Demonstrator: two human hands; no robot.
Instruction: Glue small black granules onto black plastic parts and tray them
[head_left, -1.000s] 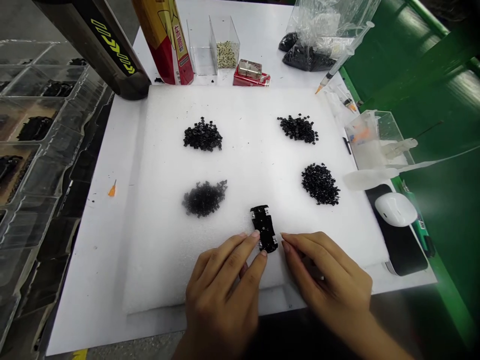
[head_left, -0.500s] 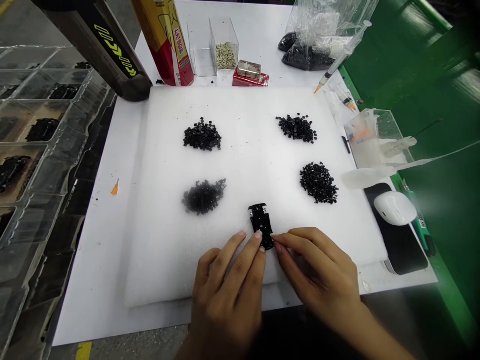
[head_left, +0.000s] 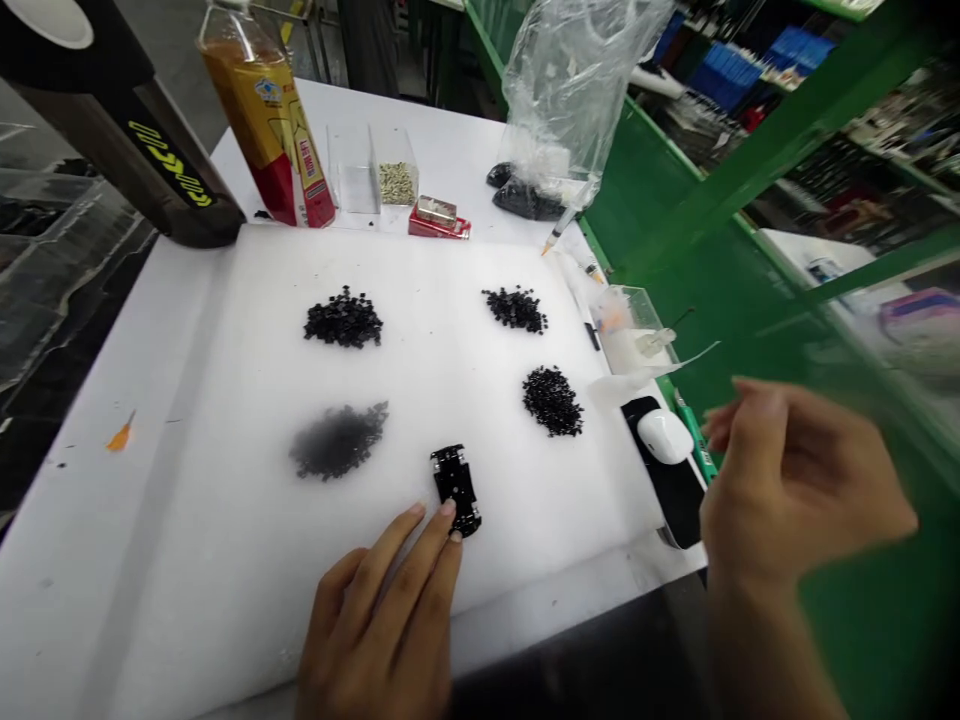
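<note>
On the white foam pad (head_left: 405, 390) lies a small black part (head_left: 456, 490) with cut-out edges. The fingertips of my left hand (head_left: 394, 610) rest on its lower left side, fingers stretched out flat. My right hand (head_left: 806, 480) is raised in the air at the right, beyond the pad's edge, blurred, with its fingers curled together; anything between them cannot be made out. Piles of tiny black pieces lie around the part: one at upper left (head_left: 343, 318), one at lower left (head_left: 339, 440), one at upper right (head_left: 516, 308) and one at right (head_left: 553, 401).
Behind the pad stand a dark tumbler (head_left: 142, 150), a drink bottle (head_left: 274, 130), clear boxes (head_left: 396, 175) and a plastic bag (head_left: 562, 110). A white earbud case (head_left: 664, 436) sits on a phone (head_left: 679, 500) at the right. An orange needle tip (head_left: 121, 433) lies at left.
My right hand has left the black part and moved up and to the right. My left hand stays on the part. The view has turned to the right.
</note>
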